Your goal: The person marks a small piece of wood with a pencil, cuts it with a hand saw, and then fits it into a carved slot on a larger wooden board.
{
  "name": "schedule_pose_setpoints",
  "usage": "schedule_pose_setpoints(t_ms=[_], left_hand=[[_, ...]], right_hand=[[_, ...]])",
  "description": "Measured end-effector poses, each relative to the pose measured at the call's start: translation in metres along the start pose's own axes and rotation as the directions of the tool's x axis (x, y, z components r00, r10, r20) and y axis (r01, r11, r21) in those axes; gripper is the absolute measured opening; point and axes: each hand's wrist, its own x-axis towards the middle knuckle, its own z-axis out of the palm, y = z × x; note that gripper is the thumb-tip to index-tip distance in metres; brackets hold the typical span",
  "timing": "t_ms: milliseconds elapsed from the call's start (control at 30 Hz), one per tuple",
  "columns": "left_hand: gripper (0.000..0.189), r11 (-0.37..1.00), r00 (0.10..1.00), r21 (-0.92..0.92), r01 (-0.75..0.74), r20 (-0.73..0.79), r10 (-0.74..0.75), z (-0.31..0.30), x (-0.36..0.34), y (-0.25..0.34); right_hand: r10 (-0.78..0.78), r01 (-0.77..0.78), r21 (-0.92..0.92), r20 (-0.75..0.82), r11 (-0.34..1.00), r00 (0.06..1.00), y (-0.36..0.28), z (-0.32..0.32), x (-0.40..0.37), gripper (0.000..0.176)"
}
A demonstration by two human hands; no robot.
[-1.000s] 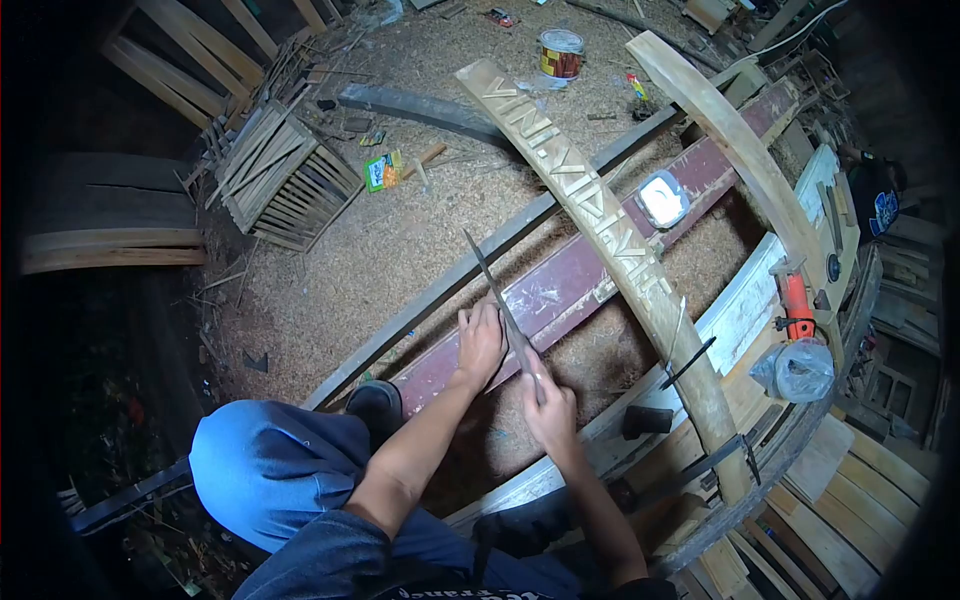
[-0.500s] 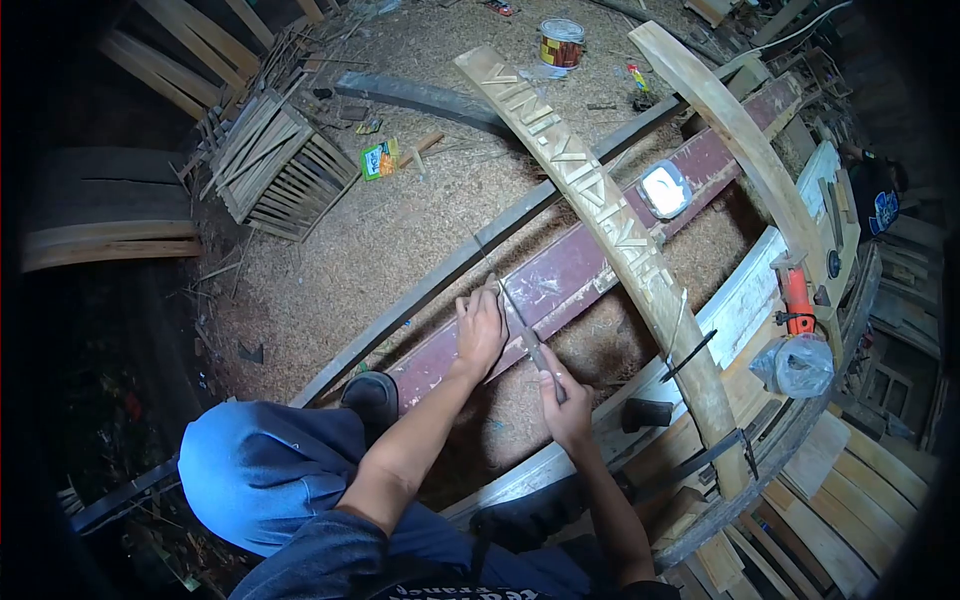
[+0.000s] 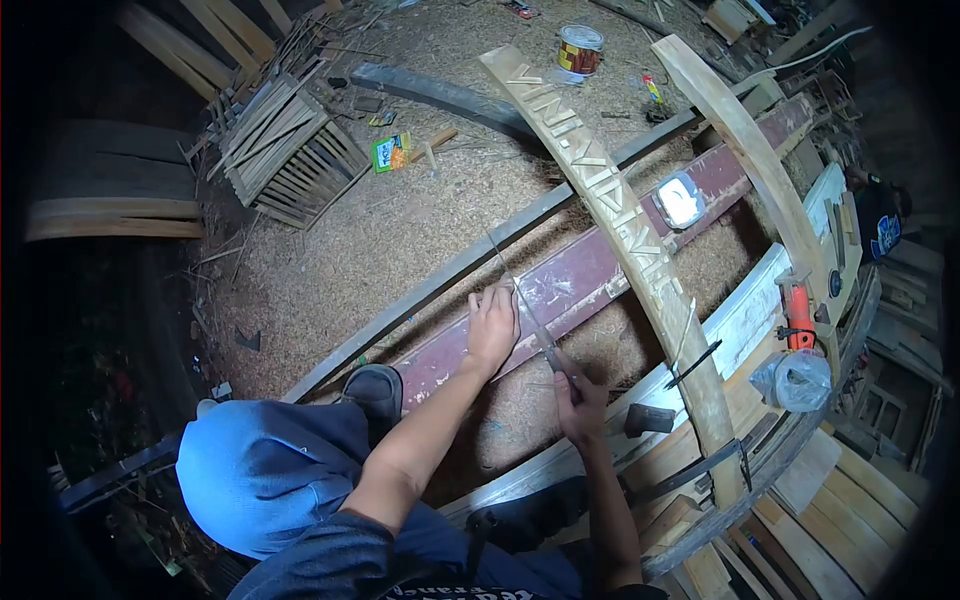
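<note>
On the worn purple beam [image 3: 560,283], my left hand [image 3: 492,328] is closed over a small piece of wood [image 3: 516,284], its fingers largely hiding it. My right hand [image 3: 582,408] grips the handle of a long, narrow-bladed tool, which looks like a handsaw [image 3: 533,318] seen on edge. Its blade runs away from me across the beam, right beside the left fingertips. To the right, a curved plank [image 3: 605,205] crosses over the beam, with raised wooden letters fixed along its face.
A white-filled container [image 3: 679,201] rests on the beam beyond the plank. An orange power tool [image 3: 798,315] and a plastic bag [image 3: 795,380] lie at right. A paint can [image 3: 580,50] and a slatted crate [image 3: 290,155] stand on the shavings-covered ground. Another person [image 3: 885,215] is at far right.
The whole view has shifted slightly, with the scene sitting further right. My right hand has drawn the handsaw a little back toward me, while the left hand stays on the wood piece.
</note>
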Motion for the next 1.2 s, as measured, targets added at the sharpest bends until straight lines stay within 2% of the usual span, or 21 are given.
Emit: schedule_pose_setpoints(t_ms=[100, 300, 367, 433, 500, 600, 667, 700, 767, 800, 867, 900, 967, 1067, 1200], left_hand=[[0.027, 1.000, 1.000, 0.011, -0.009, -0.026, 0.009, 0.002, 0.001, -0.002], [0.029, 1.000, 1.000, 0.022, -0.013, -0.025, 0.014, 0.006, 0.001, -0.003], [0.029, 1.000, 0.999, 0.015, -0.027, -0.047, 0.028, 0.009, -0.001, -0.004], [0.030, 0.999, 0.999, -0.020, -0.030, -0.046, 0.029, 0.009, 0.000, -0.005], [0.029, 0.998, 0.995, 0.021, -0.057, -0.077, 0.058, 0.004, 0.001, -0.004], [0.026, 0.995, 0.988, 0.049, -0.085, -0.129, 0.090, 0.005, 0.002, -0.002], [0.025, 0.996, 0.985, 0.040, -0.083, -0.150, 0.089, 0.008, 0.001, -0.004], [0.024, 0.996, 0.983, 0.023, -0.085, -0.159, 0.087, 0.009, 0.001, -0.004], [0.024, 0.996, 0.982, 0.006, -0.090, -0.167, 0.090, 0.008, 0.000, -0.003], [0.024, 0.998, 0.990, 0.008, -0.067, -0.121, 0.068, 0.005, 0.000, -0.002], [0.024, 0.999, 0.996, 0.016, -0.050, -0.075, 0.051, 0.004, 0.001, -0.001], [0.025, 0.999, 0.996, 0.013, -0.048, -0.072, 0.049, 0.004, 0.001, -0.001], [0.026, 0.999, 0.996, 0.015, -0.044, -0.072, 0.045, 0.004, 0.001, -0.002], [0.029, 0.997, 0.994, 0.027, -0.073, -0.085, 0.075, 0.004, 0.001, -0.002], [0.028, 0.998, 0.991, -0.005, -0.070, -0.113, 0.069, 0.002, 0.001, -0.001]], right_hand=[[0.050, -0.050, -0.015, 0.036, 0.999, 0.998, -0.006, -0.001, 0.002, 0.039], [-0.130, 0.135, 0.053, -0.092, 0.989, 0.987, 0.015, 0.007, 0.003, 0.037], [-0.031, 0.034, 0.063, -0.043, 0.997, 0.999, 0.018, 0.003, 0.003, 0.041], [-0.014, 0.014, 0.000, -0.006, 1.000, 1.000, 0.018, -0.003, 0.003, 0.044], [0.000, 0.002, -0.057, 0.036, 0.998, 0.999, 0.012, -0.003, 0.004, 0.046], [-0.054, 0.054, -0.028, -0.007, 0.998, 0.999, 0.006, -0.001, 0.006, 0.050], [0.048, -0.046, 0.112, -0.013, 0.993, 0.999, 0.012, -0.001, 0.006, 0.051], [0.053, -0.051, 0.113, -0.014, 0.992, 0.999, 0.013, 0.000, 0.005, 0.051], [-0.159, 0.160, 0.028, -0.045, 0.987, 0.986, 0.013, 0.001, 0.007, 0.051], [-0.157, 0.159, 0.030, -0.048, 0.987, 0.986, 0.010, 0.000, 0.006, 0.051], [-0.023, 0.023, 0.004, 0.013, 1.000, 1.000, 0.003, -0.003, 0.003, 0.049], [-0.024, 0.024, 0.009, 0.010, 1.000, 1.000, 0.005, -0.001, 0.003, 0.049], [-0.060, 0.069, 0.132, -0.071, 0.989, 0.996, 0.006, 0.003, 0.006, 0.046], [-0.057, 0.058, 0.068, -0.019, 0.996, 0.998, -0.002, -0.002, 0.005, 0.043], [-0.028, 0.032, 0.102, -0.049, 0.994, 0.998, 0.000, 0.001, 0.006, 0.041]])
